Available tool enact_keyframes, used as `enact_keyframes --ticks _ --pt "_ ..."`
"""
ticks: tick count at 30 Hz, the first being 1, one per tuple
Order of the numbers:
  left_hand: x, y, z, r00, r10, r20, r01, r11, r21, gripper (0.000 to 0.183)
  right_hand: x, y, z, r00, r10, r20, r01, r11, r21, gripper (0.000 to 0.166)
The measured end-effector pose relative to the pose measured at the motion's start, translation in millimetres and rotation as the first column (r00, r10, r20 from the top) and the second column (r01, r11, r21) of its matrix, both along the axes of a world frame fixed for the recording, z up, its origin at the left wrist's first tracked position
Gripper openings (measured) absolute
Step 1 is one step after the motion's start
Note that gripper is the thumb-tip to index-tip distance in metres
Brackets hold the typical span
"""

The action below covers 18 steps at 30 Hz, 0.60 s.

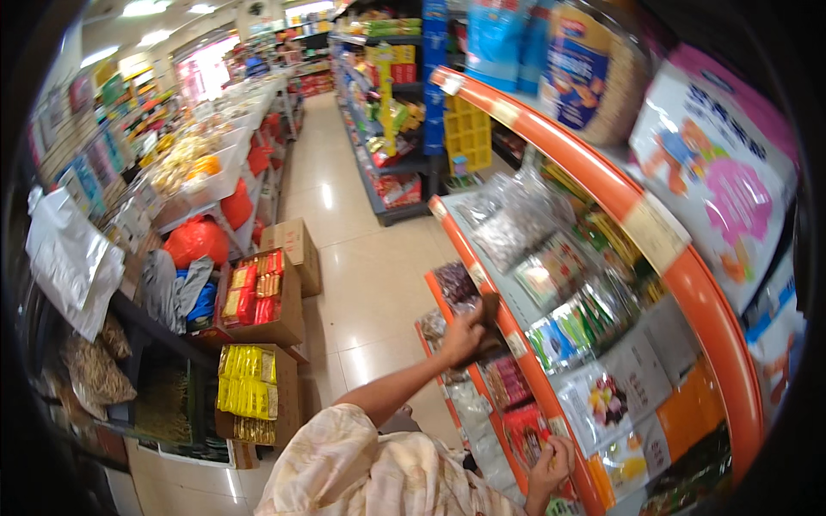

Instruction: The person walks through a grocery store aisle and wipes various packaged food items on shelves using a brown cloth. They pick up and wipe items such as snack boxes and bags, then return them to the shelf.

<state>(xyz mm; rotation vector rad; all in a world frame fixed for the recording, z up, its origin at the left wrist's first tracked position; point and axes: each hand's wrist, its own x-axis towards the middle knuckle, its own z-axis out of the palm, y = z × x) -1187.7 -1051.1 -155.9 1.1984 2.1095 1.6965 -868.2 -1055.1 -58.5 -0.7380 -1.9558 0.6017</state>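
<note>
My left hand (461,338) is closed on a dark brown cloth (489,326) at the orange-red front edge of a shelf. Below that edge lie packs of dark dried goods (455,284) and pink-red packets (508,380). Farther down, my right hand (553,466) is by the same shelf edge, its fingers pinched around a small red thing (546,433) whose kind I cannot tell. A red packet (524,433) lies just beside it. On the shelf above are a clear plastic bag (516,222), green and blue packets (574,329) and a white pouch with a fruit picture (610,393).
An upper shelf edge (574,151) curves over the right side, with a large jar (590,77) and a white-pink bag (716,174) on it. Open cartons of red packs (258,290) and yellow packs (248,380) stand left of the tiled aisle (329,251).
</note>
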Motion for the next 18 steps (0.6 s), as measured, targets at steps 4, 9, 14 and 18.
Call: enact_keyframes --ticks 4,9,14,18 --pt "25.6 -25.4 5.3 0.975 -0.219 -0.047 0.205 0.958 -0.202 0.054 -26.7 10.7 -7.8 0.999 0.037 -0.02 -0.038 0.998 -0.057 0.01" --pt "2.8 -67.2 40.2 0.844 -0.536 -0.011 0.456 0.73 -0.509 0.059 -83.7 18.7 -4.5 0.994 0.113 0.013 -0.113 0.993 0.019 0.01" --pt "-59.6 -76.2 -3.3 0.905 -0.308 0.293 0.308 0.95 0.045 0.053 -154.8 18.2 6.9 0.99 0.128 0.054 -0.129 0.991 0.024 0.01" --pt "-105.5 -89.5 1.6 0.547 -0.254 0.797 0.264 0.957 0.124 0.045 -201.4 34.3 5.2 0.993 0.084 0.081 -0.092 0.99 0.104 0.008"
